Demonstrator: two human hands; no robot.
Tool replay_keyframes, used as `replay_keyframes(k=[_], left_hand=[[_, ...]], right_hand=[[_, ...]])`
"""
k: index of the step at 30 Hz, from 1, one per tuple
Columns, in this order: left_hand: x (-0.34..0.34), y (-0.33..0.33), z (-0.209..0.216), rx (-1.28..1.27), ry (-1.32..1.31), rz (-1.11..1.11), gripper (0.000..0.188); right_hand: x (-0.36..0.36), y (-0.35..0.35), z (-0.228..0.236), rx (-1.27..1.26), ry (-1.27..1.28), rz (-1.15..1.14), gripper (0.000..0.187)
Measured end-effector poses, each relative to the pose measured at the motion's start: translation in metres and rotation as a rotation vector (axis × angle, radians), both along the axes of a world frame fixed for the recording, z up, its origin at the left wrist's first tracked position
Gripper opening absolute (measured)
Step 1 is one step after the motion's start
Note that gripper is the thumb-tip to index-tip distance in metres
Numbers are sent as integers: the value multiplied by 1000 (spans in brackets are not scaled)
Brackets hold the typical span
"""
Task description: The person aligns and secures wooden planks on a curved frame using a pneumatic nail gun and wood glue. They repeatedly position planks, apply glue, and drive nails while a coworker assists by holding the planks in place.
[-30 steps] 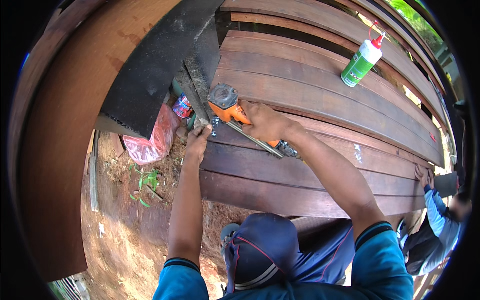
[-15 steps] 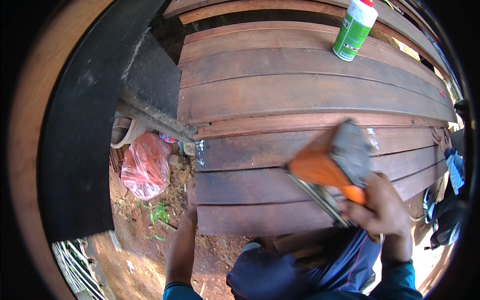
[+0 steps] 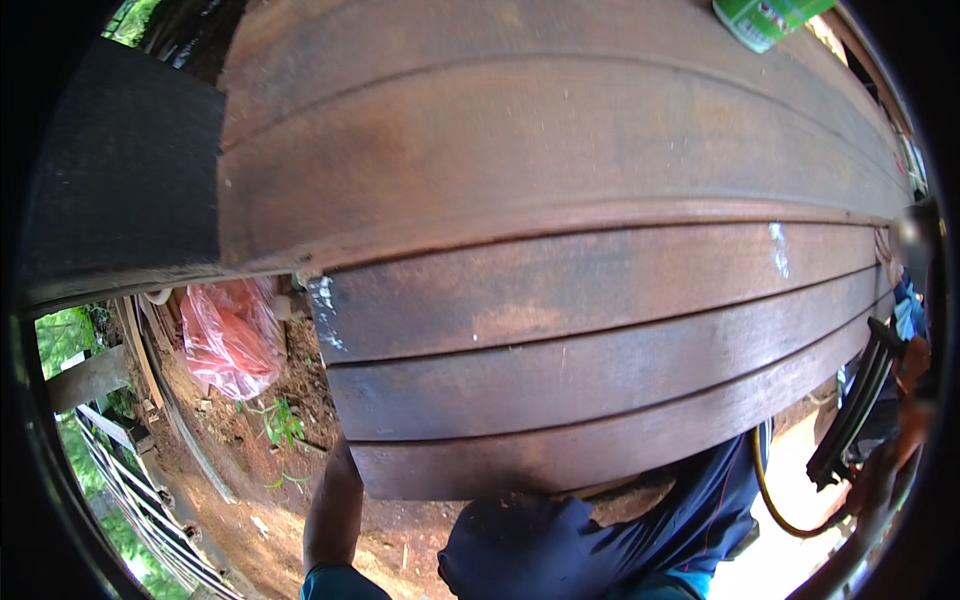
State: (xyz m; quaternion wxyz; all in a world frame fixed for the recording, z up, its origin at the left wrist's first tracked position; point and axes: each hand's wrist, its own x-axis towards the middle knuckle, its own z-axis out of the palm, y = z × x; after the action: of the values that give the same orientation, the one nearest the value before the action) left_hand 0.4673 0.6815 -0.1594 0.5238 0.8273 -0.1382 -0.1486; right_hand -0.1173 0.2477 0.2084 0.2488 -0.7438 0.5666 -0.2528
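At the right rim, my right hand [image 3: 882,478] is closed around a nail gun, largely cut off and dark there. Its long black magazine [image 3: 856,405] shows, and a yellow hose [image 3: 768,490] loops below it. My left forearm rises to the left end of the slatted wooden bench [image 3: 560,390]; the plank's end hides the left hand and its fingers. White marks [image 3: 325,312] sit on the bench's left end, and another white patch [image 3: 779,250] lies toward its right.
A green and white bottle [image 3: 765,18] stands on the wide planks at top right. A co-worker's hand [image 3: 884,245] touches the bench's far right end. A black beam [image 3: 120,170] stands at left. Below it, a pinkish plastic bag [image 3: 232,340] lies on bare soil.
My right hand has swung the nail gun from over the planks to the far right rim. The view has shifted closer to the bench, and the left hand has gone out of sight.
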Motion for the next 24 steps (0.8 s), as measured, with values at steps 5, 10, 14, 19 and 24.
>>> replay_keyframes(k=[5,10,14,19,24], left_hand=[[3,8,-6,-8,0,-1,34],[4,5,-10,-26,-6,-3,34],[2,6,-10,-21,-19,3,35],[1,8,-15,0,-44,-27,35],[1,1,-20,72,-82,-50,35]], right_hand=[[-24,-8,8,77,199,-278,30],[-17,7,7,73,312,-105,31],[13,25,-19,7,139,-67,41],[60,35,-33,21,-49,-46,43],[96,44,-21,176,-15,-58,35]])
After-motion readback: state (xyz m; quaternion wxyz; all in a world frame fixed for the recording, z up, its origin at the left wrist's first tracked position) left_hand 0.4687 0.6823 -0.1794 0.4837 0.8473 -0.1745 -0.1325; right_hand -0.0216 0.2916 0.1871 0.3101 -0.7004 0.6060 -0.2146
